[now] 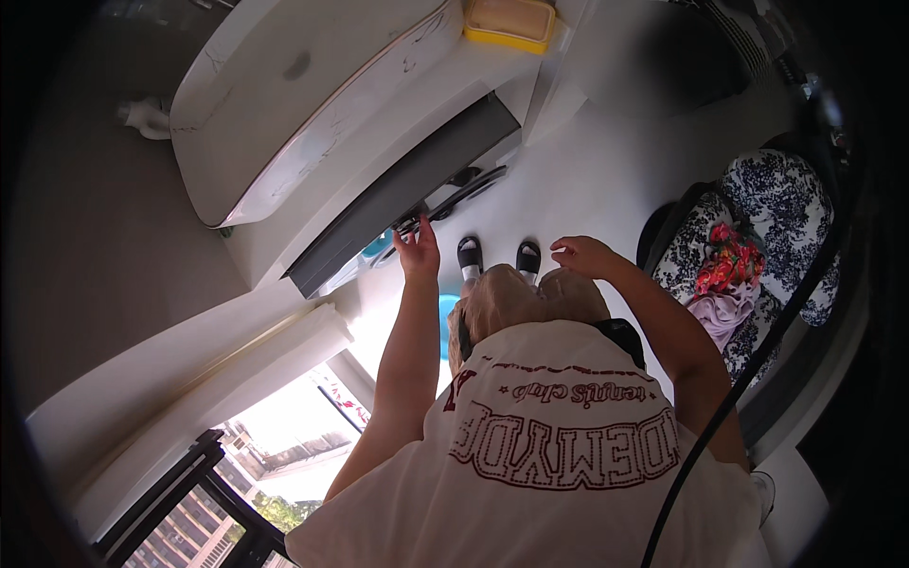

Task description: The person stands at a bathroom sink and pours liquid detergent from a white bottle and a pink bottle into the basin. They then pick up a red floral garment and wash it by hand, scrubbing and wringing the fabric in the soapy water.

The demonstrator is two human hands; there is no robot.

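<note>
My left hand (pixel 418 254) reaches forward to the dark grey front (pixel 407 194) of a low unit on the left. Its thumb and fingers are apart, close to small black items (pixel 407 225) at the unit's edge; whether the fingertips touch them I cannot tell. Nothing shows in its grasp. My right hand (pixel 583 256) hangs in the air in front of my lap, with loosely bent fingers apart and nothing visible in them. A long black item (pixel 469 194) sticks out from the unit beyond my left hand. Something light blue (pixel 378 243) shows just left of that hand.
A white marbled counter (pixel 275 104) rises at the far left, with a yellow container (pixel 511 24) beyond. A patterned chair (pixel 786 204) on the right bears red floral cloth (pixel 731 260) and pale cloth (pixel 724 312). A blue basin-like thing (pixel 447 327) stands left of my legs.
</note>
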